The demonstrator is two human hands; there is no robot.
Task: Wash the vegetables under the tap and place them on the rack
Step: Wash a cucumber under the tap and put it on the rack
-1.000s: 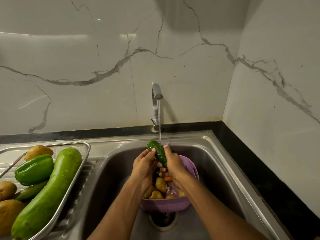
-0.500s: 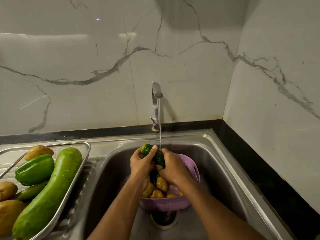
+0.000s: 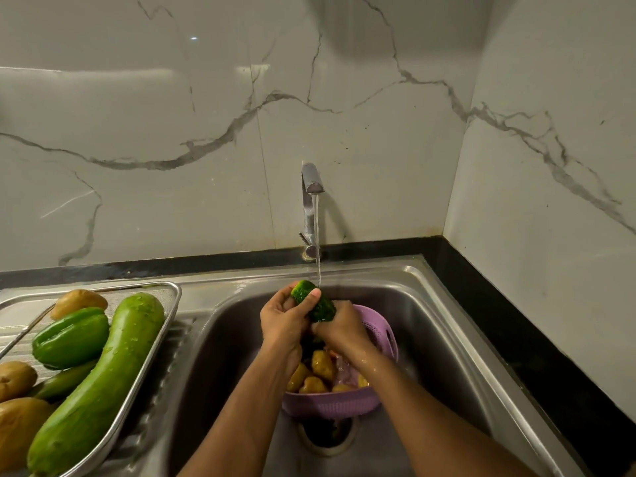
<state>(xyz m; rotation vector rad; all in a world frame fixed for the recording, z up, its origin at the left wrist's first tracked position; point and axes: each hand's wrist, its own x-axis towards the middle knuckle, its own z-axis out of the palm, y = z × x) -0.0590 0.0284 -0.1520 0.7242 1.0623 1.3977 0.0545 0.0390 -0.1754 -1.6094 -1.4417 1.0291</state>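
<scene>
1. Nearest, a long green gourd [image 3: 99,376] is seen lying lengthwise in the steel rack [image 3: 173,306] on the draining board, beaded with water; a green pepper [image 3: 70,337] and several potatoes [image 3: 15,378] are laid beside it, presumably so that washed items can drip.
2. Further in, a purple colander [image 3: 344,402] is set in the sink [image 3: 430,339] directly over the drain [image 3: 327,438], so that rinse water can run through it. Potatoes and other pieces, too hidden to name, are kept in it, apparently not yet washed.
3. Above the colander, a dark green cucumber [image 3: 315,302] is held tilted, its upper end raised beside the stream. It is gripped by both hands close together: the left hand [image 3: 284,321] is wrapped round its upper part with the thumb laid across, and the right hand [image 3: 340,327] is closed on its lower end.
4. Farthest back, the tap [image 3: 311,201] is left running, its thin stream falling just beside the cucumber's tip, so that dirt is carried down into the colander.
</scene>
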